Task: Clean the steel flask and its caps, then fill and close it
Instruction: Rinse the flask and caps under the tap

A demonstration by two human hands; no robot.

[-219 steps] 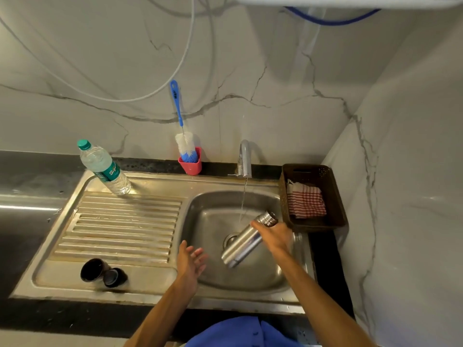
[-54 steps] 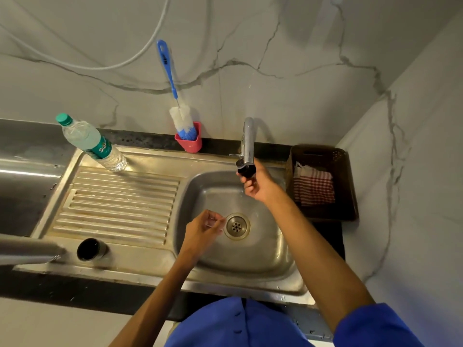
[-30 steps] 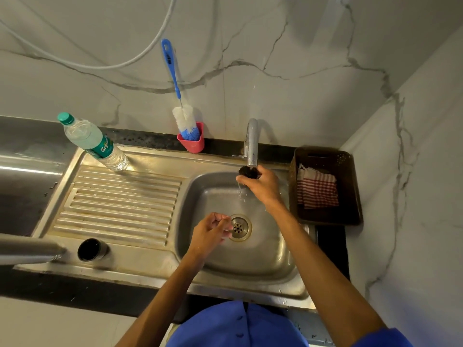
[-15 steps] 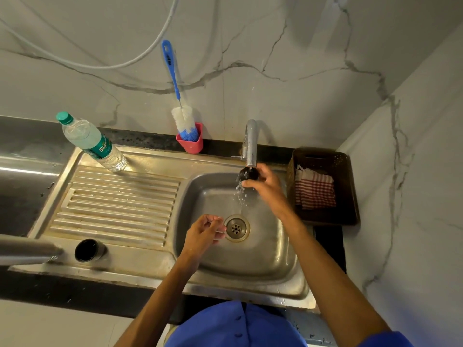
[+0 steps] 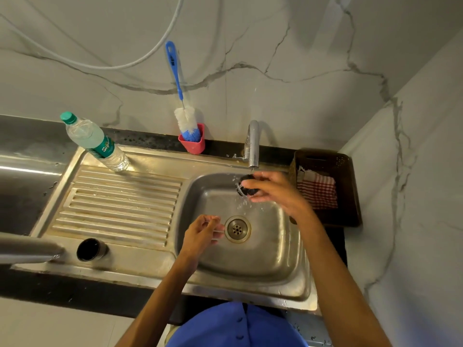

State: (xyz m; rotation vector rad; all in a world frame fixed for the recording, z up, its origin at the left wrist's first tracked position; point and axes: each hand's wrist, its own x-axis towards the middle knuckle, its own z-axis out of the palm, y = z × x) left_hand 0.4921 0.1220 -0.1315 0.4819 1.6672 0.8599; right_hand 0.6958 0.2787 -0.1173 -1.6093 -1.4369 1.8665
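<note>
My right hand (image 5: 271,194) grips a small black cap (image 5: 246,187) directly under the running tap (image 5: 253,144), and water splashes off it into the sink basin (image 5: 263,259). Over the basin, left of the drain (image 5: 237,229), my left hand (image 5: 201,232) is loosely curled with the fingertips together; I cannot tell whether anything is in it. The steel flask (image 5: 27,247) lies on its side at the left edge, partly cut off. A second black cap (image 5: 91,249) sits on the drainboard beside the flask's mouth.
A plastic water bottle (image 5: 94,142) stands at the drainboard's back left. A blue bottle brush (image 5: 184,116) stands in a red cup (image 5: 192,145) against the wall. A dark basket (image 5: 325,186) with a red checked cloth (image 5: 317,190) sits right of the sink.
My right hand has lowered the black cap a little below the spout and turned it in the stream. My left hand has barely moved.
</note>
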